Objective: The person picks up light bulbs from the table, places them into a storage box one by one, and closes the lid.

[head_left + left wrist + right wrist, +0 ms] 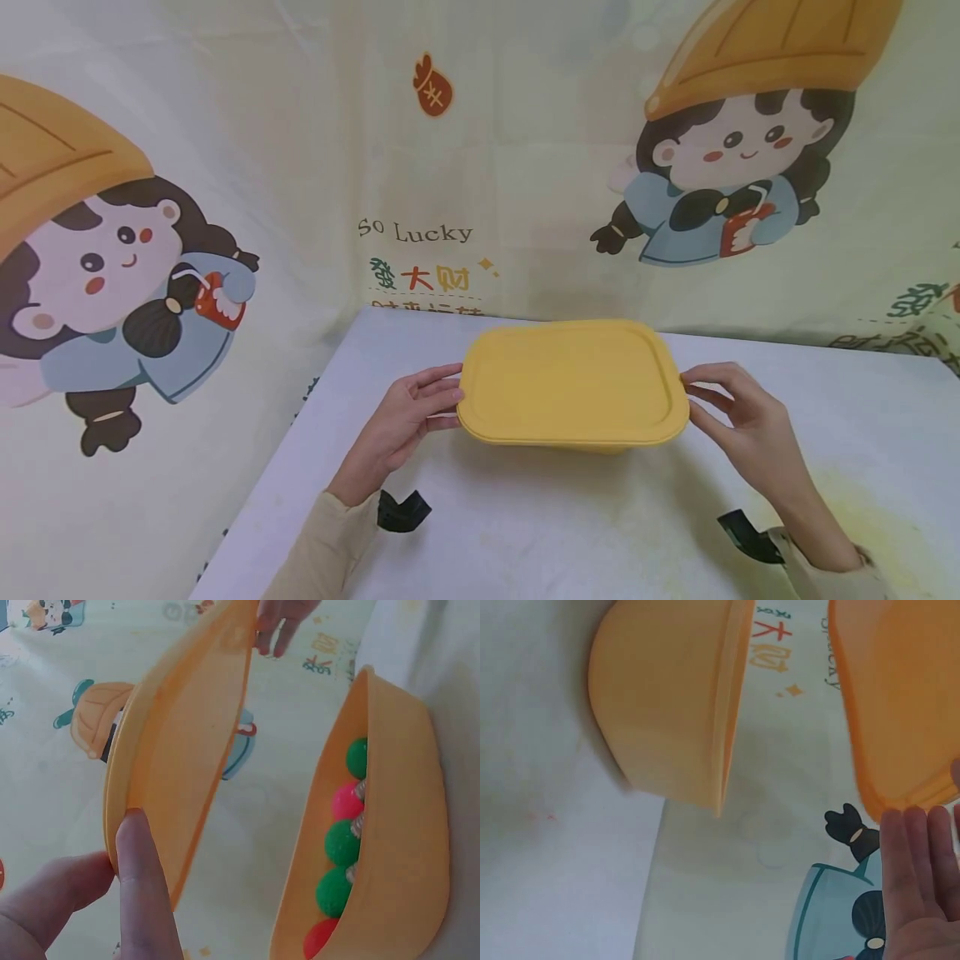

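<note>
A yellow rectangular lid [570,383] with rounded corners is held level between both hands. My left hand [401,421] pinches its left end, a thumb and finger showing on the rim in the left wrist view. At the opposite end my right hand [757,433] grips the rim with fingertips and thumb. Beneath the lid stands a yellow box [405,817], its open top apart from the lid in both wrist views. Inside it lie several green balls [341,841], a pink ball [346,801] and a red ball [321,939]. From the head view, the lid hides nearly all of the box.
The box stands on a white table [495,533] whose left edge runs diagonally. Behind and to the left hangs a pale cloth [525,183] printed with cartoon figures and lettering. Black straps [405,511] stick out at both sleeve cuffs.
</note>
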A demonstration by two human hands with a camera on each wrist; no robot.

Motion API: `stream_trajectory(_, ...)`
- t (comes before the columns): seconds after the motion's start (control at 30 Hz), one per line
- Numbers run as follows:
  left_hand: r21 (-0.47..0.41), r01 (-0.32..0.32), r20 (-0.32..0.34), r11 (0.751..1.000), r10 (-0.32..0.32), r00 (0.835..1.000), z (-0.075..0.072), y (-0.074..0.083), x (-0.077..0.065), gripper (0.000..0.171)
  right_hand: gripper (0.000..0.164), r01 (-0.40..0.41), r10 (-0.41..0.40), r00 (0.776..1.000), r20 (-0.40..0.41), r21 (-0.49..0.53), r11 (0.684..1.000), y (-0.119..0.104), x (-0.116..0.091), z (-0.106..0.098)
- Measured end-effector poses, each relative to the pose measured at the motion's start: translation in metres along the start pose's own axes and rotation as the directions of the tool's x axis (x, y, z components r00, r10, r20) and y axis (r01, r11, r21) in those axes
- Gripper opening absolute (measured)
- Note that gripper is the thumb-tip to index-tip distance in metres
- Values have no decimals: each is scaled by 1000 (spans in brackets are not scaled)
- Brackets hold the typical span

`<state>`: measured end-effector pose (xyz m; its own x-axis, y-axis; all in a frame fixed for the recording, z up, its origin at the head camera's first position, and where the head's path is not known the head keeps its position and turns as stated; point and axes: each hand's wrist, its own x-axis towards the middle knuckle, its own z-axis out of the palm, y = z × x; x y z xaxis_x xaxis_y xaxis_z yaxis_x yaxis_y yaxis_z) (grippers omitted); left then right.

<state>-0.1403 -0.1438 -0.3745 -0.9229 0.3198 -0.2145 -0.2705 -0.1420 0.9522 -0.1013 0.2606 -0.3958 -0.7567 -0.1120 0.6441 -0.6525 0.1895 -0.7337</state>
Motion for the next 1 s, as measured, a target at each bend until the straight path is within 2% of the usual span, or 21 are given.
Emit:
stream_trajectory(0.17,-12,0,-43,1000,0,999,0,-3,2,56,55,-122,127,991,30,-117,986,-1,0,0)
stream_trajectory(0.33,-18,-6,-74,1000,5,997,-1,-5,5,55,53,-197,211,975,70,-167,966,-1,0,-2)
stream_trajectory(0.5,-4,-13,-84,1000,13,996,-1,-8,7,54,46,-335,353,930,103,-161,928,-3,2,-5)
stream_trajectory(0.63,9,-24,-90,1000,25,996,0,-11,9,51,49,-415,443,886,139,-190,890,-4,4,-6)
stream_trajectory(0.7,19,-29,-94,999,31,995,0,-13,11,50,53,-433,467,870,157,-208,877,-4,4,-6)
stream_trajectory(0.77,30,-33,-103,999,36,994,0,-15,13,49,55,-439,474,865,166,-208,874,-3,4,-5)
stream_trajectory(1.0,105,-44,-131,993,57,990,-1,-20,23,45,54,-428,462,870,171,-201,881,3,7,-3)
